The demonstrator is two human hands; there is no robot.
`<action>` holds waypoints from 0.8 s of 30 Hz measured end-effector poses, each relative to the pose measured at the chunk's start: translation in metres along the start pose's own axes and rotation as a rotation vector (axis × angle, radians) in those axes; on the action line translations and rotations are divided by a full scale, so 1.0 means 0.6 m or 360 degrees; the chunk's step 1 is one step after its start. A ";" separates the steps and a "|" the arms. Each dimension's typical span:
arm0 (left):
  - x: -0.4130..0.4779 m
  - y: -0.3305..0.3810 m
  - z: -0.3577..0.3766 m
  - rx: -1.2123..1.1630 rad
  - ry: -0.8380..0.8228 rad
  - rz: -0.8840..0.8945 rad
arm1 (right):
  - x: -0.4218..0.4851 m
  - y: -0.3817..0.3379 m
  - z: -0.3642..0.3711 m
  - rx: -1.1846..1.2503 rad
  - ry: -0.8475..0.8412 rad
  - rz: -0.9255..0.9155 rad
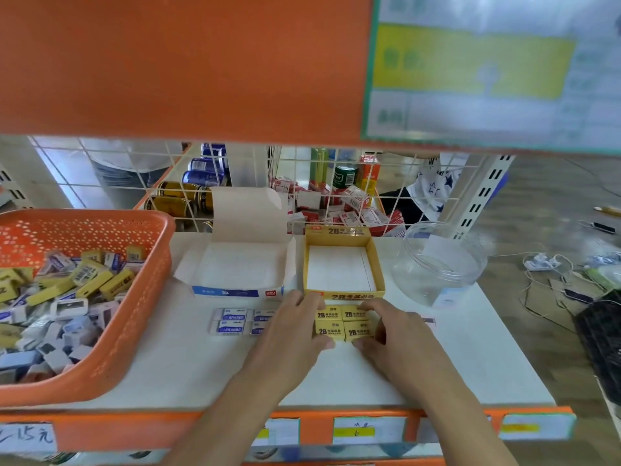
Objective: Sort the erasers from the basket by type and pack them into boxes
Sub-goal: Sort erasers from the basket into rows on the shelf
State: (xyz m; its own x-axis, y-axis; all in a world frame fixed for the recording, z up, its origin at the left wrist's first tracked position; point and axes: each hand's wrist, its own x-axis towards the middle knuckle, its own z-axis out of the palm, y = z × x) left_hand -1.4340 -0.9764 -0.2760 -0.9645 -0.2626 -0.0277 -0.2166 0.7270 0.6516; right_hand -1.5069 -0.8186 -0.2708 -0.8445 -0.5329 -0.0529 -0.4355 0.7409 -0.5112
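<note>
Your two hands clamp a block of four yellow erasers (pixel 344 322) between them on the white shelf (pixel 201 371). The left hand (pixel 295 326) curls round the block's left side, fingers over the far edge and thumb at the near corner. The right hand (pixel 391 331) grips the right side the same way.

The block sits two by two, each face printed "2B", just in front of the open yellow box (pixel 349 295). Whether it rests on the shelf or is raised off it cannot be told. The box shows its white floor.

Beside your left hand lies a group of blue-and-white erasers (pixel 233 321), also two by two and partly hidden by that hand. Behind them stands the blue-and-white box (pixel 235 292), lid flap up, side by side with the yellow box.

At the left end of the shelf, the orange basket (pixel 117 348) holds a mixed heap (pixel 67 297) of yellow and blue-and-white erasers, along with small white pieces too blurred to name. A clear jar (pixel 437 267) lies on its side to the right of the yellow box. A wire grid (pixel 117 169) backs the shelf, with cans and red-and-white packets behind it. Price tags (pixel 356 430) line the orange front edge.
</note>
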 end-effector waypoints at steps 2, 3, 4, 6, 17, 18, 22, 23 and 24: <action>0.003 -0.002 0.001 0.0011 -0.0013 0.0020 | 0.004 0.001 -0.002 -0.0010 -0.0035 -0.0035; 0.004 -0.003 0.002 0.0015 -0.0022 0.0027 | 0.007 0.001 -0.003 -0.0014 -0.0048 -0.0051; 0.004 -0.003 0.002 0.0018 -0.0030 0.0031 | 0.010 0.002 -0.002 -0.0016 -0.0057 -0.0064; 0.006 -0.005 0.001 0.0027 -0.0036 0.0042 | 0.013 0.002 -0.001 -0.0022 -0.0069 -0.0080; 0.011 -0.005 -0.003 0.0054 -0.0057 0.0055 | 0.029 0.009 -0.005 0.0001 -0.0151 -0.0155; 0.012 -0.005 -0.002 0.0059 -0.0059 0.0054 | 0.031 0.010 -0.007 0.0002 -0.0166 -0.0159; 0.015 -0.005 -0.001 0.0084 -0.0072 0.0043 | 0.033 0.005 -0.019 -0.0032 -0.0229 -0.0151; 0.016 -0.005 -0.002 0.0087 -0.0074 0.0036 | 0.034 0.003 -0.023 -0.0020 -0.0237 -0.0150; 0.016 -0.005 -0.002 0.0086 -0.0077 0.0029 | 0.034 0.002 -0.024 -0.0015 -0.0245 -0.0148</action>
State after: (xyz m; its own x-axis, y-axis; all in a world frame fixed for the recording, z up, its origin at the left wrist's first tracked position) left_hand -1.4424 -0.9816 -0.2771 -0.9742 -0.2191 -0.0541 -0.2058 0.7646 0.6107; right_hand -1.5294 -0.8227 -0.2602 -0.7429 -0.6552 -0.1370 -0.5132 0.6889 -0.5119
